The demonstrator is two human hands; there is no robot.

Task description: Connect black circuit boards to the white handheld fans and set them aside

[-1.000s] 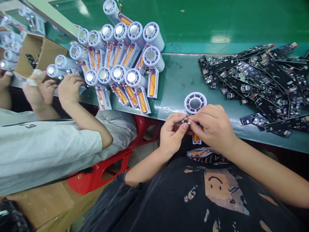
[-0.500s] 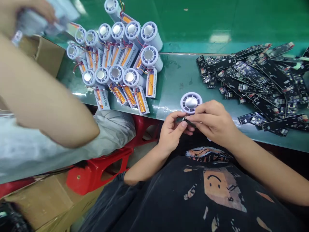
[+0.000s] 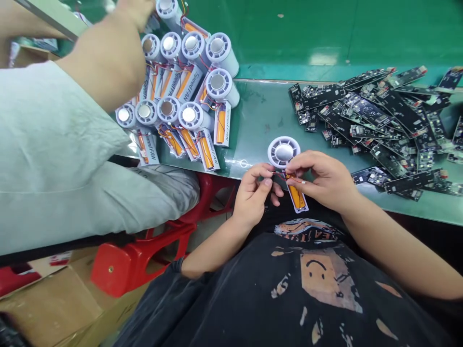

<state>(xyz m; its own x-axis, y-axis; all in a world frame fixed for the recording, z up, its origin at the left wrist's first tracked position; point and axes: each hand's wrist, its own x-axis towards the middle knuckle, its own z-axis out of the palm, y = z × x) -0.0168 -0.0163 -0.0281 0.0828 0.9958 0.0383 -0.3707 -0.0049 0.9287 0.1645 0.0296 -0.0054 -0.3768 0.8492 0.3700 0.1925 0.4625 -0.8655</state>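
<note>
A pale lilac fan unit [image 3: 284,152] with a silver centre lies at the table's front edge, its handle with an orange battery [image 3: 297,196] pointing toward my body. My left hand [image 3: 256,190] is just left of the handle, thumb and finger pinching the end of thin wires [image 3: 278,173]. On the right, my right hand [image 3: 320,178] is closed over the top of the handle, holding red wires with a small white connector [image 3: 303,182] at their end. The other fingers of my left hand are curled.
Many similar fan units [image 3: 189,115] stand in rows at left. A pile of black circuit boards [image 3: 376,120] lies at right. A person's arm [image 3: 108,58] reaches over the fans. Red stools [image 3: 112,270] and a cardboard box [image 3: 54,299] are below.
The battery handle and red wires now show between my hands, where a small dark part was held before. The other person's arm has moved right, over the fans.
</note>
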